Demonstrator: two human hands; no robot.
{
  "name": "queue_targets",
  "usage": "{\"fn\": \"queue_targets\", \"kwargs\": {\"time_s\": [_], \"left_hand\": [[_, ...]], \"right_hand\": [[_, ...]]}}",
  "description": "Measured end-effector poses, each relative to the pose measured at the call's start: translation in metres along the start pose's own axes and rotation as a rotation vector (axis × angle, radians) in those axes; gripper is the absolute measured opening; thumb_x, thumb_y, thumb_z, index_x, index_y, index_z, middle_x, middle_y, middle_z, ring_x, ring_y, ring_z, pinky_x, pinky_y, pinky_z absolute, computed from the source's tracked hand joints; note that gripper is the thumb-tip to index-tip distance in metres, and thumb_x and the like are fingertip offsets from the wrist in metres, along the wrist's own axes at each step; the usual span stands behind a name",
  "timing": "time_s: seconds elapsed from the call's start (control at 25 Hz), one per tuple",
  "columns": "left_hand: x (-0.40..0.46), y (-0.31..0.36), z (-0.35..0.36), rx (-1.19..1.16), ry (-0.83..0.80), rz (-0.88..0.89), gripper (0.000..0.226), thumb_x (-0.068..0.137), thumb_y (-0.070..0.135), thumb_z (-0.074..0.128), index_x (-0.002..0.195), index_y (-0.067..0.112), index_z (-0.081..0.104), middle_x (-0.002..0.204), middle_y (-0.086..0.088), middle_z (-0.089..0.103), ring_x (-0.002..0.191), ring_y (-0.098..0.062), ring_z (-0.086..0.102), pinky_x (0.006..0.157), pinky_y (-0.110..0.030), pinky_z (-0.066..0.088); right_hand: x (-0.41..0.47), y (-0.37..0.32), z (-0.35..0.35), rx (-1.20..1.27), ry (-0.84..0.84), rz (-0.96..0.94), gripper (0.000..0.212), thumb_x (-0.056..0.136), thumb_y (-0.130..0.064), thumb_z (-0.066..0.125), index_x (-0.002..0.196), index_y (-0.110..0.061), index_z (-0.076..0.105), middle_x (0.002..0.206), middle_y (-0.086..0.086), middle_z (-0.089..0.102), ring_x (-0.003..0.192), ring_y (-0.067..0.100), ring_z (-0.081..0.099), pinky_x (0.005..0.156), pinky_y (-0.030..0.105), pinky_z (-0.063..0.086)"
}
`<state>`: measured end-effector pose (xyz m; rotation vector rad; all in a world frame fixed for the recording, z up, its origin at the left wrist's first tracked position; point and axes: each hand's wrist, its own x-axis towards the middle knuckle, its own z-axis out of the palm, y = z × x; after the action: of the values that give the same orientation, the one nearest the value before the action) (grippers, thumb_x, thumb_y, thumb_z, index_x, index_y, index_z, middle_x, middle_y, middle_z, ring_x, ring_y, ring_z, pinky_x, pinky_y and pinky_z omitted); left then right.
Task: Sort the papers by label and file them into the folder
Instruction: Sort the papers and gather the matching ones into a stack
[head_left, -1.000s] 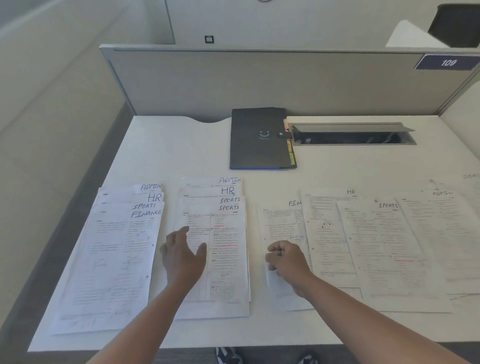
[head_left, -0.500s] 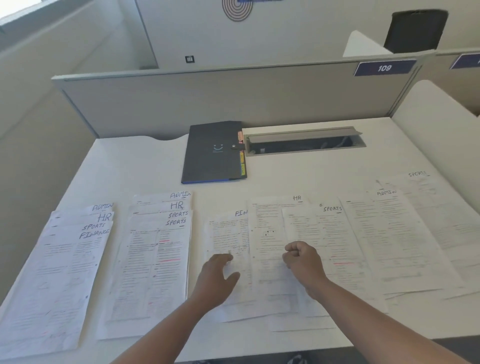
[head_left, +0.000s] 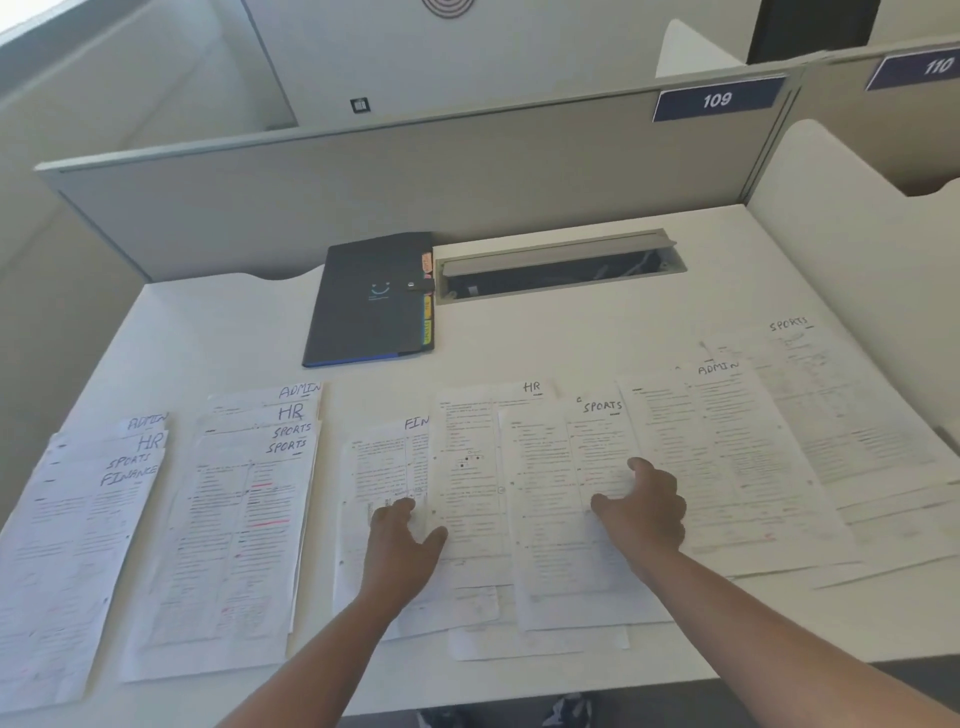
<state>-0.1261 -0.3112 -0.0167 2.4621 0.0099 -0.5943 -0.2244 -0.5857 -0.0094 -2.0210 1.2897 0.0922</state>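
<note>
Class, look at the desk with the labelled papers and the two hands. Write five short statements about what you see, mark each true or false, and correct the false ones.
1. The dark folder lies shut at the back of the desk. True.
2. The left hand rests on the sheet marked SPORTS. False: it rests on the sheet whose label reads FIN, partly covered by the HR sheet.
3. The right hand is on the SPORTS sheet in the middle spread. True.
4. The far-left pile has HR as its top label. False: its top sheet reads FINANCE.
5. Either hand has a sheet lifted clear of the desk in its grip. False: every sheet lies flat.
</note>
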Motion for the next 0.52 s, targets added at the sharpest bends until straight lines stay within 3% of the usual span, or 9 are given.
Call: {"fn": "queue_targets", "kwargs": {"time_s": [0.12, 0.28, 0.44, 0.52], "left_hand": [[0.0, 0.007, 0.004, -0.018, 0.015, -0.029, 0.065, 0.09, 0.034, 0.076, 0.144, 0.013, 0.049, 0.132, -0.003, 0.051, 0.111, -0.021, 0.058, 0.101, -0.038, 0.05], [0.001, 0.021, 0.004, -0.136, 0.023, -0.117, 0.053, 0.089, 0.031, 0.078, 0.134, 0.014, 0.054, 0.111, -0.002, 0.062, 0.099, -0.018, 0.06, 0.083, -0.03, 0.047], [0.006, 0.027, 0.007, -0.272, 0.008, -0.198, 0.036, 0.085, 0.027, 0.08, 0.113, 0.015, 0.061, 0.101, -0.004, 0.07, 0.095, -0.023, 0.068, 0.087, -0.044, 0.06], [0.007, 0.027, 0.008, -0.368, -0.004, -0.221, 0.022, 0.088, 0.02, 0.076, 0.097, 0.003, 0.066, 0.097, -0.01, 0.075, 0.095, -0.031, 0.072, 0.088, -0.052, 0.061]], "right_hand": [[0.006, 0.001, -0.006, -0.08, -0.062, 0.013, 0.082, 0.079, -0.039, 0.08, 0.15, -0.029, 0.041, 0.152, 0.001, 0.036, 0.134, 0.031, 0.04, 0.101, 0.049, 0.044], [0.008, 0.003, -0.007, -0.14, -0.116, -0.018, 0.085, 0.077, -0.041, 0.082, 0.15, -0.029, 0.04, 0.151, -0.001, 0.031, 0.133, 0.028, 0.041, 0.1, 0.048, 0.043], [0.008, 0.002, -0.008, -0.171, -0.117, -0.027, 0.084, 0.076, -0.041, 0.083, 0.149, -0.032, 0.041, 0.151, -0.001, 0.03, 0.132, 0.027, 0.042, 0.096, 0.045, 0.042], [0.006, 0.0, -0.007, -0.183, -0.118, -0.018, 0.082, 0.078, -0.04, 0.082, 0.149, -0.032, 0.04, 0.151, -0.001, 0.029, 0.131, 0.028, 0.041, 0.093, 0.044, 0.04]]}}
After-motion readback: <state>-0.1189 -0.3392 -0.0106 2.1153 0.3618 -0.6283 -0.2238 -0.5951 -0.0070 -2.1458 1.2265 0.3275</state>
